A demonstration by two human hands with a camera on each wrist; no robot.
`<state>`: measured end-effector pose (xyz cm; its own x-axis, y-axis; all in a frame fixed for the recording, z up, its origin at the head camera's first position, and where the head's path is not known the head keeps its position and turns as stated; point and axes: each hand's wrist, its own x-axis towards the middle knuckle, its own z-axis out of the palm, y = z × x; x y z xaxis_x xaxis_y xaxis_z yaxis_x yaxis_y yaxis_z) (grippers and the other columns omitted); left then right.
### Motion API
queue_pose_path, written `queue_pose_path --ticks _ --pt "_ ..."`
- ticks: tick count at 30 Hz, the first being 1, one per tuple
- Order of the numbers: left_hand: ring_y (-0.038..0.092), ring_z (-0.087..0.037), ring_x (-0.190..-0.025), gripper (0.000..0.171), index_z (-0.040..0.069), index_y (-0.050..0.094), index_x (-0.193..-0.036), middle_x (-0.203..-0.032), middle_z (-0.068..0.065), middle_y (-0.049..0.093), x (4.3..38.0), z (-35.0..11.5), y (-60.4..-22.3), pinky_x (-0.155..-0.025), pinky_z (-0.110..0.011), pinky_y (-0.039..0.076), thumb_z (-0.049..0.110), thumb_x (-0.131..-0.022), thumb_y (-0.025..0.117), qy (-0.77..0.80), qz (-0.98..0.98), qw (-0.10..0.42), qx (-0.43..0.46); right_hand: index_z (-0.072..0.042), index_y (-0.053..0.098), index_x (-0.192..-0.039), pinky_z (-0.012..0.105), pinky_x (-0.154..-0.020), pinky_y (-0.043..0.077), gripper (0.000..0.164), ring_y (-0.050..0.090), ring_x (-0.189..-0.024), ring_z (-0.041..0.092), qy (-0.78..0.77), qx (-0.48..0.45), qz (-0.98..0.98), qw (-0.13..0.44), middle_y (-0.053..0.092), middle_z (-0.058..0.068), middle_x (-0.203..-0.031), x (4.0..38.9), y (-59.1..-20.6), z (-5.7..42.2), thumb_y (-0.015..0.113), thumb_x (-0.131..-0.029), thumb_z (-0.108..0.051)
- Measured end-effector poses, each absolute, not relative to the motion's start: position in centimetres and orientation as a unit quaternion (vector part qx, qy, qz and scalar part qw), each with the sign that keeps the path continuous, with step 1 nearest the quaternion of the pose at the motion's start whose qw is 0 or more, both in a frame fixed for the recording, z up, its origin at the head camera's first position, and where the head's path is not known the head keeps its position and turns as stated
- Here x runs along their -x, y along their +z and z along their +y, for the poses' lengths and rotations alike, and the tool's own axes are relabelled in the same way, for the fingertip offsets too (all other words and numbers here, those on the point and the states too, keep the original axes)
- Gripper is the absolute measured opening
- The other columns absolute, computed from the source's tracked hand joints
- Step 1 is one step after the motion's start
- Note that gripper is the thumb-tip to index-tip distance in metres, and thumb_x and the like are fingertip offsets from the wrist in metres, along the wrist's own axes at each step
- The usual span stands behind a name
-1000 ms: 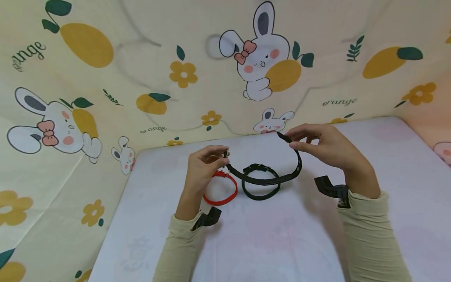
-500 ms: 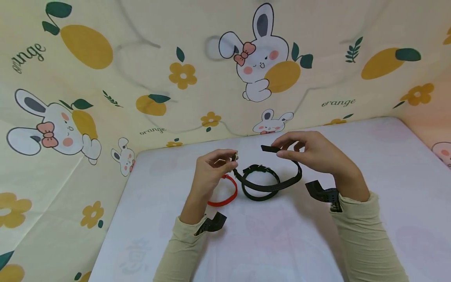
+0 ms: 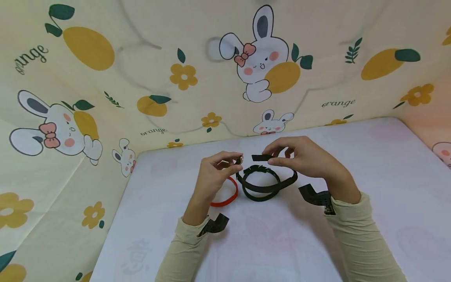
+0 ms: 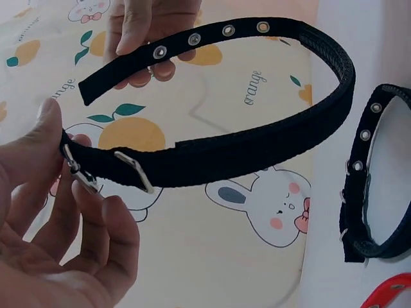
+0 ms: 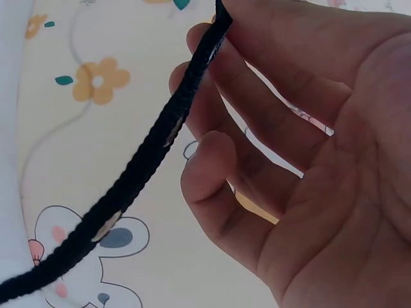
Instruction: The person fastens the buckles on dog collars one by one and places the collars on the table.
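A black collar [image 4: 257, 151] with metal eyelets hangs between both hands in an unfastened loop above the table. My left hand [image 3: 215, 176] pinches its buckle end; the metal buckle [image 4: 80, 170] and a keeper loop show in the left wrist view. The strap's tail end is pinched between thumb and fingers of my right hand [image 3: 299, 158], its tip pointing left at the buckle across a small gap. Below, a second black collar [image 3: 258, 199] lies fastened in a ring on the table. A red collar [image 3: 224, 203] lies left of it, partly hidden behind my left hand.
The white-covered table [image 3: 260, 243] reaches back to a cream wall cloth [image 3: 197, 35] printed with rabbits and oranges. A black strap mount sits at each wrist, by the sleeves [image 3: 359, 231].
Both hands have drawn closer together, the right moving left and slightly down, the left moving right. The strap's tail has swung level and nearer the buckle, narrowing the loop.
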<state>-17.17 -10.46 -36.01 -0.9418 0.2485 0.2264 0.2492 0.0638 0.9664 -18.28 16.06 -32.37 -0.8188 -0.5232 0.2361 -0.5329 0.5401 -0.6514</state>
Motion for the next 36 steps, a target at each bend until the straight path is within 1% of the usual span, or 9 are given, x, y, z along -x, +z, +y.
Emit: queue_pose_path --ticks 5,8,12,18,20,23,28,32,36 --pt "0.056 -0.015 -0.088 0.026 0.0 0.074 -0.11 -0.102 -0.01 0.073 17.1 -10.1 -36.0 -0.084 -0.027 0.052 0.002 -0.084 0.077 -0.652 -0.735 -0.002 0.187 -0.023 0.073 -0.109 0.028 -0.078 0.052 0.02 0.062 -0.09 0.004 0.384 -0.314 -0.868 -0.003 0.072 -0.012 -0.096 18.2 -32.4 15.8 0.075 -0.09 -0.019" --pt "0.056 -0.015 -0.088 0.027 0.0 0.074 -0.11 -0.106 -0.018 0.072 17.1 -10.0 -36.0 -0.085 -0.029 0.052 0.002 -0.083 0.078 -0.643 -0.742 0.001 0.192 -0.023 0.073 -0.109 0.028 -0.078 0.053 0.021 0.063 -0.09 0.004 0.386 -0.321 -0.865 -0.005 0.072 -0.012 -0.097 18.2 -32.4 15.6 0.076 -0.089 -0.02" --pt "0.056 -0.015 -0.088 0.028 0.001 0.075 -0.109 -0.104 -0.015 0.073 17.1 -9.9 -36.1 -0.085 -0.029 0.052 0.001 -0.081 0.079 -0.638 -0.747 0.001 0.188 -0.023 0.073 -0.109 0.029 -0.078 0.053 0.021 0.063 -0.09 0.004 0.382 -0.32 -0.867 -0.005 0.072 -0.012 -0.096 18.1 -32.4 15.3 0.076 -0.089 -0.021" --pt "0.056 -0.013 -0.087 0.028 -0.002 0.075 -0.107 -0.096 0.004 0.074 17.0 -9.6 -36.1 -0.077 -0.022 0.053 -0.001 -0.079 0.08 -0.66 -0.728 -0.003 0.184 -0.023 0.072 -0.11 0.032 -0.08 0.053 0.022 0.063 -0.09 0.003 0.38 -0.318 -0.868 -0.008 0.071 -0.012 -0.096 18.0 -32.3 15.0 0.076 -0.089 -0.021" --pt "0.057 -0.013 -0.086 0.028 -0.004 0.075 -0.107 -0.095 0.005 0.074 16.9 -9.4 -36.1 -0.075 -0.021 0.054 -0.001 -0.079 0.08 -0.667 -0.722 -0.003 0.186 -0.023 0.072 -0.11 0.032 -0.081 0.053 0.022 0.063 -0.091 0.003 0.384 -0.319 -0.866 -0.011 0.071 -0.012 -0.097 17.9 -32.3 14.9 0.076 -0.089 -0.021" --pt "0.058 -0.012 -0.085 0.028 -0.004 0.075 -0.106 -0.095 -0.001 0.074 16.8 -9.3 -36.2 -0.075 -0.021 0.054 -0.001 -0.079 0.08 -0.664 -0.725 0.006 0.184 -0.022 0.072 -0.111 0.031 -0.079 0.053 0.023 0.063 -0.091 0.004 0.388 -0.322 -0.863 -0.013 0.071 -0.012 -0.098 17.8 -32.3 14.6 0.076 -0.089 -0.02" --pt "0.062 -0.012 -0.083 0.026 0.0 0.077 -0.104 -0.094 -0.016 0.073 16.5 -9.0 -36.3 -0.08 -0.028 0.055 0.0 -0.078 0.081 -0.644 -0.745 0.035 0.17 -0.022 0.072 -0.111 0.03 -0.078 0.053 0.024 0.063 -0.091 0.003 0.385 -0.323 -0.865 -0.005 0.071 -0.012 -0.097 17.7 -32.4 14.3 0.077 -0.088 -0.02" --pt "0.063 -0.013 -0.08 0.024 0.002 0.078 -0.101 -0.087 -0.016 0.071 16.4 -8.8 -36.2 -0.078 -0.031 0.052 0.003 -0.078 0.082 -0.638 -0.753 0.051 0.152 -0.022 0.072 -0.111 0.029 -0.078 0.053 0.023 0.062 -0.091 0.003 0.382 -0.321 -0.867 0.004 0.071 -0.012 -0.097 17.7 -32.4 14.2 0.077 -0.088 -0.02" --pt "0.063 -0.015 -0.08 0.021 0.005 0.079 -0.099 -0.086 -0.013 0.071 16.4 -8.9 -36.2 -0.075 -0.029 0.05 0.005 -0.079 0.082 -0.639 -0.754 0.063 0.136 -0.021 0.072 -0.112 0.03 -0.078 0.052 0.024 0.063 -0.092 0.003 0.379 -0.321 -0.868 0.007 0.071 -0.012 -0.098 17.8 -32.5 14.2 0.077 -0.088 -0.021"
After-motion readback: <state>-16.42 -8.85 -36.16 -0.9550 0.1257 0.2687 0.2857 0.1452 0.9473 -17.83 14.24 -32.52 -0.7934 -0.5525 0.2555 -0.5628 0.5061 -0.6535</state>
